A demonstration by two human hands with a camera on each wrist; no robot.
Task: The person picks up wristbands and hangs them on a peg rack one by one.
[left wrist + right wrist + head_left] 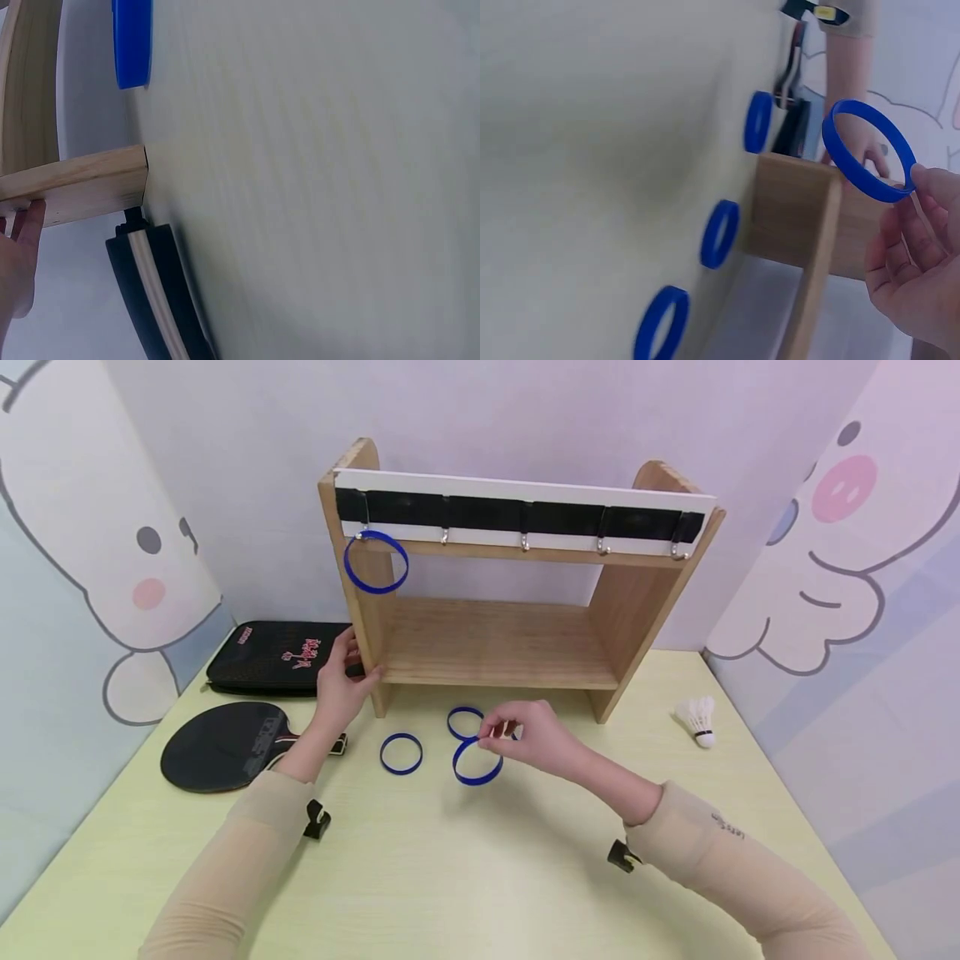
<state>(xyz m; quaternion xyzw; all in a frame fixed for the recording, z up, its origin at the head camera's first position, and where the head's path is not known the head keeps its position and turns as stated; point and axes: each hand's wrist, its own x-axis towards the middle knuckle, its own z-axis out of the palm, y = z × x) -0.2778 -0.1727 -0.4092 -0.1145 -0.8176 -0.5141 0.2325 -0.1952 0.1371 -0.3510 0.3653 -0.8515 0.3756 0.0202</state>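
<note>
My right hand (pixel 489 737) pinches a blue ring (pixel 477 762) by its upper edge and holds it just above the table; in the right wrist view this held ring (pixel 868 150) hangs from my fingertips (pixel 922 187). My left hand (pixel 347 677) grips the lower left side panel of a wooden rack (pixel 495 639), with its thumb (pixel 22 247) on the panel's edge (pixel 82 184). One blue ring (pixel 376 562) hangs on the rack's leftmost hook. Loose blue rings (pixel 401 753) (pixel 465 722) lie on the table before the rack; three loose rings (pixel 720 233) show in the right wrist view.
A black table-tennis paddle (pixel 225 745) and a black paddle case (pixel 277 656) lie left of the rack. A white shuttlecock (pixel 697 718) lies at the right. The rack carries several bare hooks (pixel 524 542). Cartoon-printed walls close in the yellow-green table (pixel 465 877).
</note>
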